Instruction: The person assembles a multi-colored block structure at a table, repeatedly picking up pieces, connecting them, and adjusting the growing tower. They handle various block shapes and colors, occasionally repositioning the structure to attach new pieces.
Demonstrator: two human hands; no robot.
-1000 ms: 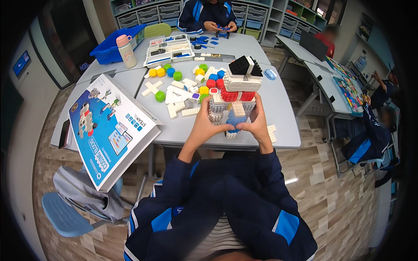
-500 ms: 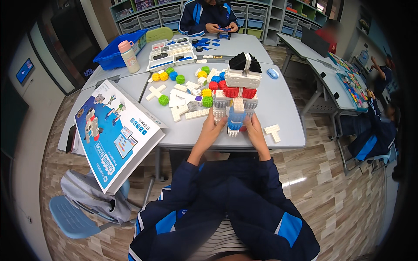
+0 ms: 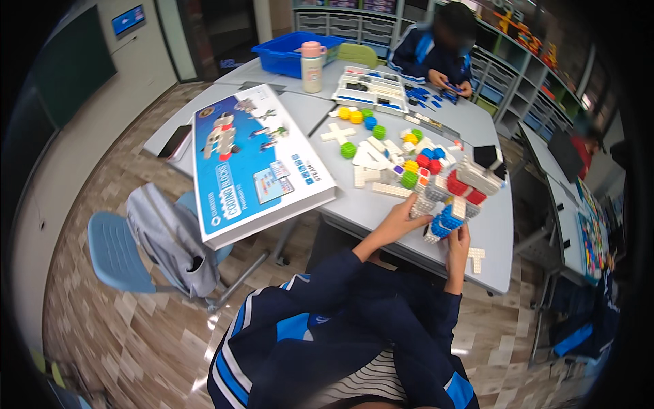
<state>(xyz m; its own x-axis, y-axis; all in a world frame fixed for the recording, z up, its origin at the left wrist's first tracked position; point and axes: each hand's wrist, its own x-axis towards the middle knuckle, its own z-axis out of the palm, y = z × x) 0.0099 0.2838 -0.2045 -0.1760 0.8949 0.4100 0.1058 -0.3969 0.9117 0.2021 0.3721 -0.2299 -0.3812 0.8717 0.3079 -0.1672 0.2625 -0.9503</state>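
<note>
Both hands hold a robot-like block model (image 3: 447, 219), built of white, grey, red, blue and black studded blocks. It leans at the near right edge of the table. My left hand (image 3: 400, 222) grips its left lower side, fingers wrapped behind grey blocks. My right hand (image 3: 458, 249) is closed on its lower right side, beside the blue blocks; its fingertips are partly hidden. Just right of that hand lies a white T-shaped block (image 3: 476, 259). Loose white blocks (image 3: 370, 156) and coloured ball-shaped blocks, such as a green one (image 3: 348, 150), are scattered beyond my left hand.
A large blue-and-white box (image 3: 262, 167) overhangs the table (image 3: 303, 112) at left. Behind stand a pink-capped bottle (image 3: 312, 68), a blue bin (image 3: 283, 58) and a white parts tray (image 3: 371, 90). Across the table another person's hands (image 3: 449, 83) hold small blue parts. A chair carries a grey backpack (image 3: 170, 238).
The view has swung left, so the table and everything on it sit farther right. The block model now tilts in my hands, where it looked upright before. Both hands still hold it.
</note>
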